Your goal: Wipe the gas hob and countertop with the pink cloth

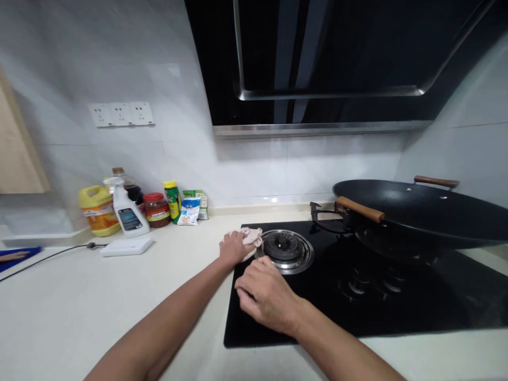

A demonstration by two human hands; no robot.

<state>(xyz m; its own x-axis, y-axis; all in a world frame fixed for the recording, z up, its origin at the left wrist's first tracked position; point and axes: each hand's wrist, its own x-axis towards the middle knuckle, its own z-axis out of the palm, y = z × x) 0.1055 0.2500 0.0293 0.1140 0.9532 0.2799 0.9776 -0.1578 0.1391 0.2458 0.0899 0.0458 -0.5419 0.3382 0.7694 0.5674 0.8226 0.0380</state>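
My left hand [234, 247] presses a pale, crumpled cloth [252, 236] against the left edge of the black gas cooktop [317, 312], its fingers closed over the fabric. Just right of the cloth lies the round left burner [282, 247] with its shiny metal ring, bare of any pan support. Nearer to me, my right hand [270, 291] hovers over the front left of the cooktop, curled into a loose fist with nothing showing in it. It partly covers the burner's lower left rim from view.
A large black wok [428, 217] with wooden handles fills the right side, beside a black pan support [327, 219]. A spray bottle [129, 211], a yellow jug [99, 211], a red-lidded jar [156, 210] and packets line the wall. The range hood [317, 63] overhangs.
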